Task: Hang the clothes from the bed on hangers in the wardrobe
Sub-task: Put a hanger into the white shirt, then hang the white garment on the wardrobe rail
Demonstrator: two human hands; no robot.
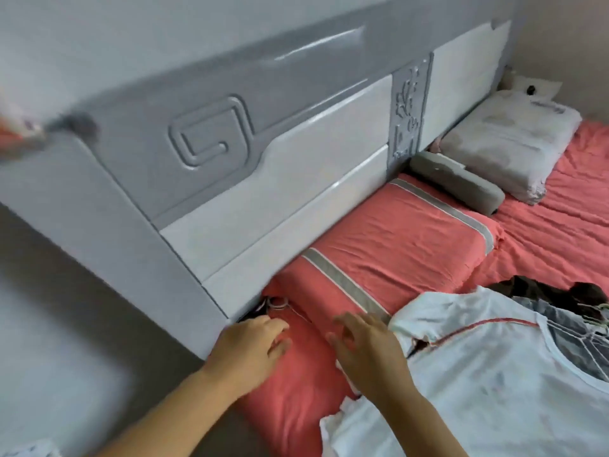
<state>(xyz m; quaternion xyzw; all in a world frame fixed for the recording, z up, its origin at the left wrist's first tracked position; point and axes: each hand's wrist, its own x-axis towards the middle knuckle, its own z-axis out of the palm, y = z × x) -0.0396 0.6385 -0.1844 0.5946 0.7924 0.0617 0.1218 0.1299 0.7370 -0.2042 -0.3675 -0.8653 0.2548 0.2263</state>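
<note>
A white t-shirt (487, 374) with a thin red line and a grey printed panel lies flat on the coral bed sheet (560, 232) at the lower right. A dark garment (543, 290) pokes out from behind it. My left hand (250, 351) hovers over the coral pillow (379, 252) near the bed's corner, fingers loosely bent, holding nothing. My right hand (365, 344) is spread just left of the t-shirt's sleeve, empty. A small bundle of metal rings, possibly hanger hooks (275, 305), sits wedged between pillow and headboard, just beyond my left fingers. No wardrobe shows.
A grey and white headboard (263, 166) runs diagonally behind the pillows. A grey bolster (458, 181) and a white pillow (514, 143) lie further along the bed. Grey floor (66, 308) is at the left. A blurred orange and white object (19, 133) sits at the left edge.
</note>
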